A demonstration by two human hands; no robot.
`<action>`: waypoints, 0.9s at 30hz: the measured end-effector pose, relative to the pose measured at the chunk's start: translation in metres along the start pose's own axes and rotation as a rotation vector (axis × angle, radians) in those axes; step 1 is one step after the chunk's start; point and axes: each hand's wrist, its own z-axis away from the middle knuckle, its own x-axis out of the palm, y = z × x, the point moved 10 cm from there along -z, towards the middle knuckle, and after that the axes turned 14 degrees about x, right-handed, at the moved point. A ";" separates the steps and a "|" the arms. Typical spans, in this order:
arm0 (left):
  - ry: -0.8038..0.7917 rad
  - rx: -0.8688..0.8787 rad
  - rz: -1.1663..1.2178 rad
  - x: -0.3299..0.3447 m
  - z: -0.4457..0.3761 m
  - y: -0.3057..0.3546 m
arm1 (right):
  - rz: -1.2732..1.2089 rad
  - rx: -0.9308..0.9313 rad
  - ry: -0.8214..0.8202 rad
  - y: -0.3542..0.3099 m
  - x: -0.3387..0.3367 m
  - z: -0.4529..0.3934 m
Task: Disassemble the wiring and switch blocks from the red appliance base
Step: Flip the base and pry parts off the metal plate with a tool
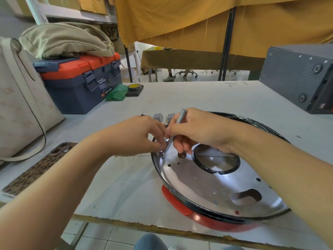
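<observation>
The red appliance base [212, 220] lies on the white table, its shiny metal reflector plate [198, 184] facing up with a round central hole. My right hand [196, 130] grips a slim grey screwdriver [175, 130], its tip on a small screw [164, 154] at the plate's left rim. My left hand [138, 137] pinches at that same screw beside the tip. Two small grey switch blocks [163, 117] stand on the table just behind my hands, partly hidden.
A blue and orange toolbox [79, 83] with a khaki bag on top stands at the back left, with a green bag and tape roll [134, 86] beside it. A cream tote [19, 98] is at far left, a leopard-print phone [41, 166] near the edge, a grey metal box [301, 76] at back right.
</observation>
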 end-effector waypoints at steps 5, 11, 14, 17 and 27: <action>-0.014 -0.010 -0.005 0.000 0.000 0.002 | 0.014 -0.034 0.059 -0.003 -0.007 0.001; -0.023 -0.027 -0.005 -0.001 0.002 0.005 | 0.041 -0.032 0.060 -0.003 -0.006 0.000; -0.044 -0.025 -0.008 0.001 0.002 0.004 | 0.027 -0.029 0.046 -0.003 -0.005 0.001; -0.051 -0.025 -0.043 0.002 0.000 0.004 | 0.033 -0.026 0.056 -0.002 -0.005 0.000; -0.062 -0.031 -0.050 0.007 -0.003 0.003 | 0.040 -0.013 0.088 0.002 -0.011 -0.005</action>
